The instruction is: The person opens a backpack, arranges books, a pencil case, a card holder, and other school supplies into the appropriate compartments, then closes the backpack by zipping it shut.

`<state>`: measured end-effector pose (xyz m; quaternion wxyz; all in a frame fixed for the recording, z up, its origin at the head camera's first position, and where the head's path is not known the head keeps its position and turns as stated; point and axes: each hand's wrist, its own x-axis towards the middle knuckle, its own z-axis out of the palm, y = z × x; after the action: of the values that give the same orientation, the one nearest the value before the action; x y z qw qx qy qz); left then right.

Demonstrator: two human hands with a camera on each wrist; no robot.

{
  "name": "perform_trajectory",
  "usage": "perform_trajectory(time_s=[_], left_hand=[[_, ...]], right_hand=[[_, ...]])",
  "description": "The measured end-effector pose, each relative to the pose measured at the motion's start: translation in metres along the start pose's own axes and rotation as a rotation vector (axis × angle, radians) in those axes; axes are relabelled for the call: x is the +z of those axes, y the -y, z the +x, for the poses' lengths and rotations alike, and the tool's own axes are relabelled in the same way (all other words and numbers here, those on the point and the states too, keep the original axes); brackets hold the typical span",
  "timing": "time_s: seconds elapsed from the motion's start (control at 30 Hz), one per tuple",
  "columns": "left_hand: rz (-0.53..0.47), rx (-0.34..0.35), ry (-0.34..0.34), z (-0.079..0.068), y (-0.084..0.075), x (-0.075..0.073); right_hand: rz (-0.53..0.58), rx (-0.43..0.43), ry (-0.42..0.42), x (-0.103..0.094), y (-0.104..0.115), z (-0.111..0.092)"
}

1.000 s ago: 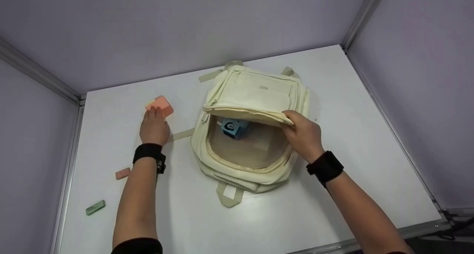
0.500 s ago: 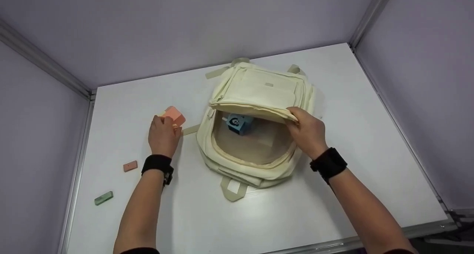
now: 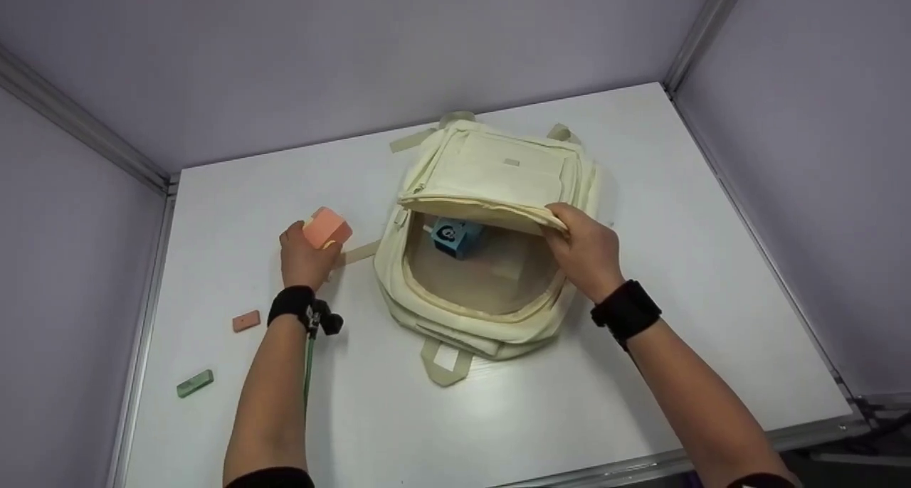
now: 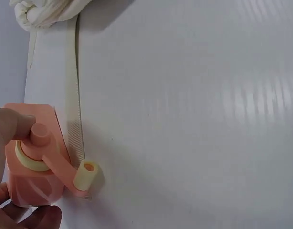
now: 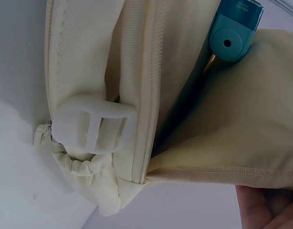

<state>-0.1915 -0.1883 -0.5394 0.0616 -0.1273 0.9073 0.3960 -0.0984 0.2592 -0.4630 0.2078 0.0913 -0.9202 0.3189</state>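
Note:
A pink hand-crank pencil sharpener (image 3: 328, 228) is at the left, with its crank and pale yellow knob (image 4: 86, 175) showing in the left wrist view. My left hand (image 3: 306, 257) grips it, thumb on the crank side and fingers curled round the body. The cream backpack (image 3: 491, 335) lies with its main compartment unzipped. Its front flap (image 3: 498, 171) is lifted, and my right hand (image 3: 587, 250) pinches the flap's edge. Inside the compartment sits a blue pencil sharpener (image 3: 453, 237); its round pencil hole faces the right wrist camera.
A small pink block (image 3: 246, 321) and a small green block (image 3: 195, 383) lie on the white table (image 3: 398, 431) at the left. One backpack strap (image 3: 359, 252) stretches toward my left hand. Grey partition walls (image 3: 398, 47) enclose the back and sides.
My left hand has gone from fingertips over the pink pencil sharpener to a grip round it, turning its wrist. The right hand keeps holding the flap up. The head view shifted slightly.

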Motion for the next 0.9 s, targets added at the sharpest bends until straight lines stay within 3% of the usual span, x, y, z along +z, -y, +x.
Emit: perform_trajectory(time_s=[0.2, 0.4, 0.63, 0.77, 0.9], left_hand=[[-0.077, -0.021, -0.026, -0.009, -0.003, 0.0], [-0.096, 0.075, -0.039, -0.029, -0.016, -0.001], [-0.028, 0.293, -0.013, -0.072, -0.065, 0.004], [-0.041, 0.426, 0.075, -0.104, -0.097, 0.016], [-0.044, 0.513, 0.197, -0.13, -0.129, 0.042]], right_hand=[[-0.007, -0.007, -0.013, 0.0, 0.002, 0.001], [0.0, 0.012, -0.004, -0.001, 0.002, 0.002], [-0.006, 0.038, -0.023, -0.003, -0.002, 0.008], [-0.009, 0.039, -0.04, -0.005, -0.005, 0.012], [-0.016, 0.035, -0.055, -0.006, -0.006, 0.017]])
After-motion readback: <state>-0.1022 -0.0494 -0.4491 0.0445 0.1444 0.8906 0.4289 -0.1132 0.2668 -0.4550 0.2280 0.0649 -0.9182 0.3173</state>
